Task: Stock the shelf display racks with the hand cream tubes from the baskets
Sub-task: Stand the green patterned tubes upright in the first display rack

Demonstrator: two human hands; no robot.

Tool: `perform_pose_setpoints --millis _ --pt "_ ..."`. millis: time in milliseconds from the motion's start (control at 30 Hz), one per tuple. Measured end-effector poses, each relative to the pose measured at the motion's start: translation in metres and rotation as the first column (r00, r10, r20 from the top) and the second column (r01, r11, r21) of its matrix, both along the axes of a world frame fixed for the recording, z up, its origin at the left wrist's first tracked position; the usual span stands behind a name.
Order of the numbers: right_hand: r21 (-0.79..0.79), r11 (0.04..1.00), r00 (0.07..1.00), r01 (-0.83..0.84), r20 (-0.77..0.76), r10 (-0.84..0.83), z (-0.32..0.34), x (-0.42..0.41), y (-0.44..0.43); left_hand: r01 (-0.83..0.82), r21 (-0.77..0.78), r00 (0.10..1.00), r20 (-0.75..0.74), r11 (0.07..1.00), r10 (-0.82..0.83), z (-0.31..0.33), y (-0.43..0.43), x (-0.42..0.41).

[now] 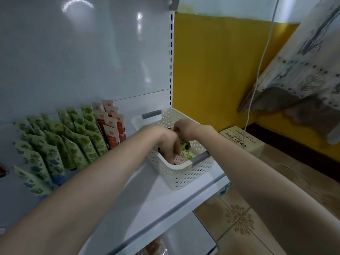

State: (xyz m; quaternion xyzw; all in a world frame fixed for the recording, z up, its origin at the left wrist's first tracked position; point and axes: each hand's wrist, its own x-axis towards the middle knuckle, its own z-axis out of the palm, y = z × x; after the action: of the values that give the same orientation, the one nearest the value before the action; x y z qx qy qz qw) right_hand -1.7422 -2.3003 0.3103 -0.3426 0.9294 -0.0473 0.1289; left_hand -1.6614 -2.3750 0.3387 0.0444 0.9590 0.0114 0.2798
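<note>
Basket tubes (186,152): several lie loose inside the basket at centre frame. Green-patterned ones and one pale tube with a red-striped end are visible.
Basket (184,174): white and perforated with grey handles, standing on the right end of the shelf.
Left hand (167,142): reaches down into the basket with its fingertips against the pale tube. Cannot tell whether it has grasped the tube.
Right hand (182,126): over the far side of the basket, fingers hidden. Grip cannot be told.
Green rack tubes (55,144): several full, tilted rows at left of frame.
Red rack tubes (112,126): one shorter group just left of the basket.
Shelf (147,199): white, with bare surface in front of the basket.
Progress: judged well advanced. The green rows look stocked, the red group is small, and the basket contents are still to be racked.
Cardboard box (241,140): on the floor at right of frame.
</note>
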Motion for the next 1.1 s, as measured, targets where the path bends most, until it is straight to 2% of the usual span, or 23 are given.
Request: perform_pose_setpoints --millis 133,300,567,700,833,1000,1100 --pt "0.079 0.996 0.999 -0.037 -0.027 0.040 0.001 0.002 -0.002 0.048 -0.032 0.998 0.042 0.998 -0.047 -0.003 0.000 -0.004" --pt "0.030 0.999 0.999 -0.038 0.011 0.038 0.000 -0.003 -0.005 0.045 -0.023 0.999 0.025 0.999 -0.044 -0.007 0.001 -0.005" --pt "0.111 0.994 1.000 -0.001 -0.017 0.003 -0.001 -0.004 -0.018 0.104 -0.077 0.993 0.065 0.992 -0.099 -0.013 0.001 0.001" --pt "0.032 0.999 0.999 0.040 -0.018 -0.040 -0.004 -0.009 -0.015 0.116 -0.109 0.990 0.088 0.987 -0.107 -0.012 0.004 0.003" --pt "-0.081 0.995 0.998 0.066 0.000 -0.066 -0.002 -0.010 -0.008 0.094 -0.069 0.993 0.075 0.993 -0.089 -0.009 0.005 0.006" --pt "-0.215 0.973 0.996 0.086 -0.010 -0.090 0.018 -0.001 0.001 0.012 0.023 0.999 -0.031 1.000 -0.012 -0.011 0.004 0.005" --pt "-0.283 0.952 0.992 0.119 -0.007 -0.126 0.029 0.004 0.008 -0.036 0.100 0.986 -0.157 0.994 0.052 -0.008 0.001 0.008"
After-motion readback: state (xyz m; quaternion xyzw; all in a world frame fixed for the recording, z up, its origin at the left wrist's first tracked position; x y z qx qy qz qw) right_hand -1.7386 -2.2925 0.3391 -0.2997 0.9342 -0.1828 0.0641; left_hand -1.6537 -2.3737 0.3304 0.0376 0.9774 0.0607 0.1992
